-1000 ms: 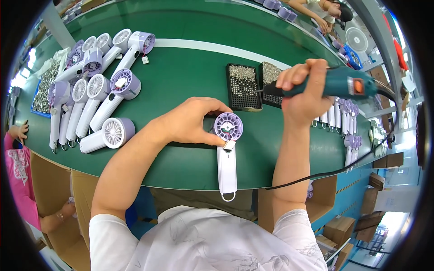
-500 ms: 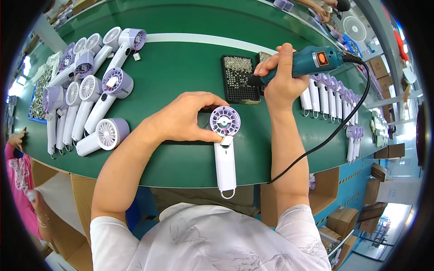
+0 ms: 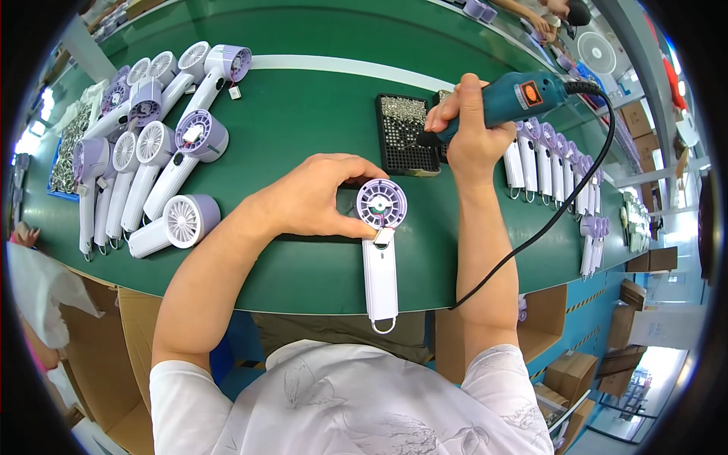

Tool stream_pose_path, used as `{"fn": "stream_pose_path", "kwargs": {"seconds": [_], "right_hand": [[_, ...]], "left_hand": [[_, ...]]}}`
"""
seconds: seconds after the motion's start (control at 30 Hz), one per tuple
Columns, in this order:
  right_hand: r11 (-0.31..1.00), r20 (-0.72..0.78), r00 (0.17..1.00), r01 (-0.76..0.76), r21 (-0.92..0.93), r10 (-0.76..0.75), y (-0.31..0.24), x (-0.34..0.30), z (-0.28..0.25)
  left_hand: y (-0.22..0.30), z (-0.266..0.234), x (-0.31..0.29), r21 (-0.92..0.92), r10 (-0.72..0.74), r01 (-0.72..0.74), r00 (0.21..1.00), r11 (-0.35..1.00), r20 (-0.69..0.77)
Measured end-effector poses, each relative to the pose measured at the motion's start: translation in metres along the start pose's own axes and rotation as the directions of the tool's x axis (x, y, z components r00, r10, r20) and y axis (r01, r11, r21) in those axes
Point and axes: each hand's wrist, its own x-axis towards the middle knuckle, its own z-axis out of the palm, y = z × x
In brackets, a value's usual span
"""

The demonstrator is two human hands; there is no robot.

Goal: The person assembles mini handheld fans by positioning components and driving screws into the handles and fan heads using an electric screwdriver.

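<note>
My left hand (image 3: 307, 199) is closed around the round head of a white and purple handheld fan (image 3: 381, 277), thumb on one side and fingers on the other. The fan lies at the table's near edge, its open-backed head away from me and its wrist loop toward me. A small white connector on thin wires sits at its neck. My right hand (image 3: 476, 136) grips a teal electric screwdriver (image 3: 509, 101) with a black cord. Its dark nose points left over a black screw tray (image 3: 409, 164), where small silver screws stand in holes and lie heaped at the far end.
More handheld fans (image 3: 158, 182) lie grouped on the green table (image 3: 303, 106) at the left, near a blue bin of metal parts (image 3: 68, 152). Another row of fans (image 3: 542, 163) lies at the right. The cord (image 3: 553, 220) loops past my right forearm. Other people work nearby.
The view has shifted slightly. Both hands keep their grips, and the screwdriver's nose stays over the screw tray, a little lower in the picture. At the far left, a person's white cloth has come into view.
</note>
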Motion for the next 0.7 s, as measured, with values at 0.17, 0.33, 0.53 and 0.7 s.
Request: {"fn": "stream_pose_path", "kwargs": {"seconds": [0.17,0.33,0.53,0.7], "right_hand": [[1.000,0.076,0.997,-0.014,-0.010,0.015,0.004,0.001,0.009],[1.000,0.024,1.000,-0.006,-0.030,0.006,0.001,0.000,0.012],[0.999,-0.048,0.999,-0.027,-0.036,0.025,-0.001,0.002,0.009],[1.000,-0.101,0.995,0.007,0.002,-0.007,-0.010,0.001,0.008]], "left_hand": [[0.001,0.000,0.000,-0.012,-0.020,0.020,1.000,1.000,0.008],[0.001,0.000,0.001,-0.004,-0.017,0.017,1.000,1.000,0.009],[0.003,0.000,0.000,-0.007,-0.024,0.024,1.000,1.000,0.006],[0.005,-0.001,-0.001,0.031,-0.009,0.009,1.000,0.999,-0.012]]}}
